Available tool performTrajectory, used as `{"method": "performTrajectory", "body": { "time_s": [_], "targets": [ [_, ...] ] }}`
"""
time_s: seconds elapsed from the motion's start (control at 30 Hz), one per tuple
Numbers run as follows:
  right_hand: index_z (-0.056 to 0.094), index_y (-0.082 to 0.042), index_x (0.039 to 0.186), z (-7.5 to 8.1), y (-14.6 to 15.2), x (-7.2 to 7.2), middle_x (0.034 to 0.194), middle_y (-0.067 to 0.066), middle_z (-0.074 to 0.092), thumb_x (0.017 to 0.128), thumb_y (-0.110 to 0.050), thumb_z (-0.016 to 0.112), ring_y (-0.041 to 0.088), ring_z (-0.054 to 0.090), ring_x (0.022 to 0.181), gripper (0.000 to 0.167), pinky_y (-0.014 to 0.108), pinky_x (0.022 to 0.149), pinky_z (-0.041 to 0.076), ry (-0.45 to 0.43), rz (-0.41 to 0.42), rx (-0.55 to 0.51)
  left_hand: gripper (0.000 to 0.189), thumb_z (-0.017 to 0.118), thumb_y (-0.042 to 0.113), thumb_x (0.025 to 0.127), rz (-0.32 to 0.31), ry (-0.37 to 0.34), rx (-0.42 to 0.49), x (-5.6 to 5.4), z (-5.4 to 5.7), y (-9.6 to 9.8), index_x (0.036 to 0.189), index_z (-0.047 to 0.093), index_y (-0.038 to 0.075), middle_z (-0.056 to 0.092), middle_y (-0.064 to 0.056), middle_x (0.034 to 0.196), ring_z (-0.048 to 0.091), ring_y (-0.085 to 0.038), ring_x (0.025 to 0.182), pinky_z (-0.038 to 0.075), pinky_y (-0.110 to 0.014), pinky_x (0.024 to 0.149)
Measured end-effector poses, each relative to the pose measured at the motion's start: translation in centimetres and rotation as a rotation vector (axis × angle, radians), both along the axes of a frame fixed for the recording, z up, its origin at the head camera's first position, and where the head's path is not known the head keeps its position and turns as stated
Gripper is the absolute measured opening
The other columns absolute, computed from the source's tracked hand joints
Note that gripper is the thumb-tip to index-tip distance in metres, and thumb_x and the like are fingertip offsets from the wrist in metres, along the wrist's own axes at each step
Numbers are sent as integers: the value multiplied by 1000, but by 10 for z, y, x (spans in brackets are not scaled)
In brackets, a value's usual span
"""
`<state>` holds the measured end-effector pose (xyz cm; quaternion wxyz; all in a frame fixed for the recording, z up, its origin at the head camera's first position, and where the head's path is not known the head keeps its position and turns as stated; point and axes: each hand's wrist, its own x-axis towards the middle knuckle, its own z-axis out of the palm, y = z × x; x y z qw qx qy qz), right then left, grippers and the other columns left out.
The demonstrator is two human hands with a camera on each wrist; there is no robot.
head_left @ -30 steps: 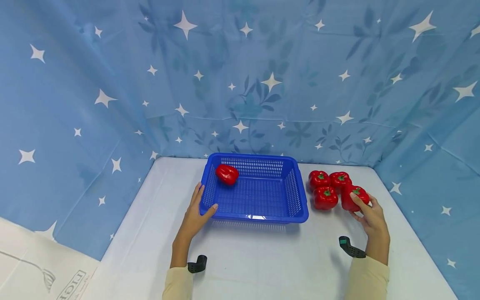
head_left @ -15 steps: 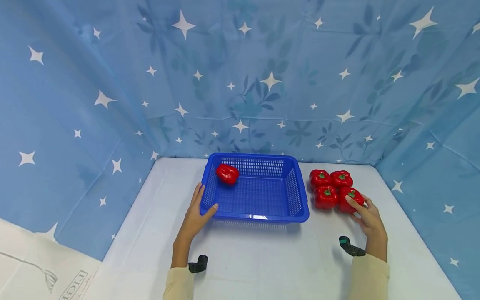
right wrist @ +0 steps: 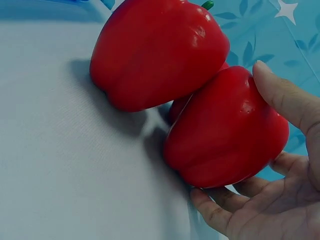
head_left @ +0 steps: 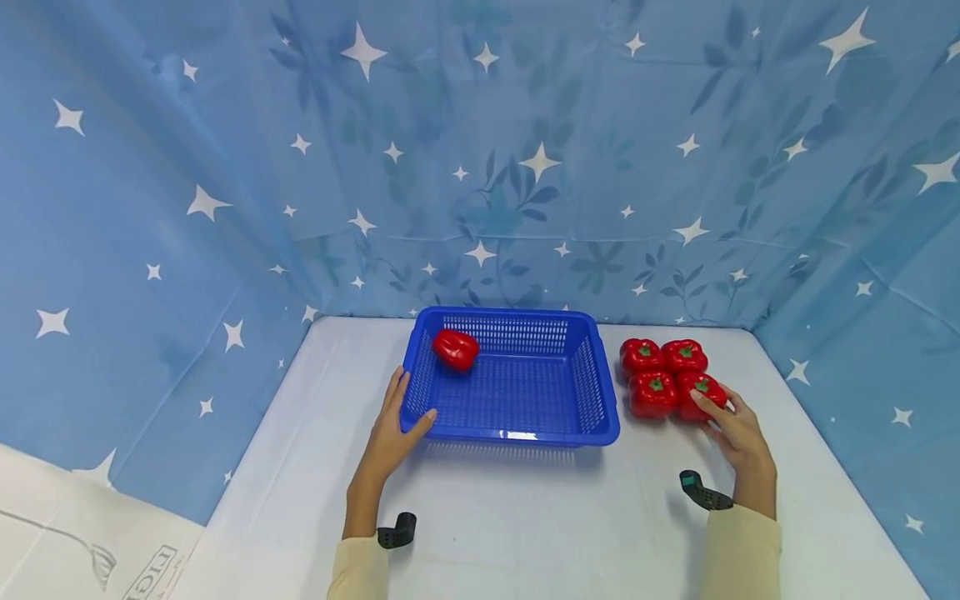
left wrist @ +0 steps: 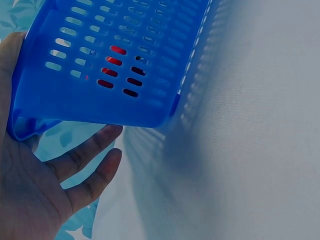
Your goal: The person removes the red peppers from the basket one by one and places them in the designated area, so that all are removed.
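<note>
The blue plastic basket (head_left: 517,392) stands on the table with one red bell pepper (head_left: 455,350) lying at its back left. At its front left corner rests my left hand (head_left: 390,433), thumb over the front rim and fairly straight fingers spread along the left side. My right hand (head_left: 742,433) holds another red bell pepper (right wrist: 225,130) between thumb and fingers, low over the cloth. That pepper is the front right one of a tight group. Beside it sits the front left pepper (head_left: 652,395), with two more, a back left pepper (head_left: 641,356) and a back right pepper (head_left: 685,356), behind.
A white cloth (head_left: 525,508) covers the table. Blue star-patterned curtains (head_left: 480,167) rise along the back and both sides. Each wrist carries a black camera mount, one on the left wrist (head_left: 397,531) and one on the right (head_left: 705,492).
My right hand has moved left with its pepper, bringing it from a slanted spot at the right into line beside the front left pepper. The left hand and basket have stayed put.
</note>
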<state>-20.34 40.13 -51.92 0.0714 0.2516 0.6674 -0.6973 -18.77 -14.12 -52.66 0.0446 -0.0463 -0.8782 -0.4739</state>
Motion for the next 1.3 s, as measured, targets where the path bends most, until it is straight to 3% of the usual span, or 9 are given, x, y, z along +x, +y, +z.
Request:
{"method": "performTrajectory", "body": {
  "time_s": [0.3,0.93,1.3],
  "targets": [
    [-8,-26,157,3,1,0,166,9,-9,93,-43,62,33,7,150,97,47,118,21,20,60,34,88,61,54,90,-2,6,9,-1,1,-1,158,15,23,4,6,166,11,-31,153,25,-61,114],
    [-4,-32,157,8,-1,4,166,7,-10,92,-41,64,34,2,153,95,44,116,24,0,7,24,88,61,53,90,-2,6,4,-4,4,-1,158,15,22,4,7,166,10,-30,153,24,-60,115],
    [4,-32,158,1,3,11,165,13,-5,91,-44,65,35,11,149,92,42,107,30,19,-6,56,88,61,55,90,-2,3,9,-2,-3,-1,158,15,24,4,7,166,11,-31,153,25,-61,114]
  ]
}}
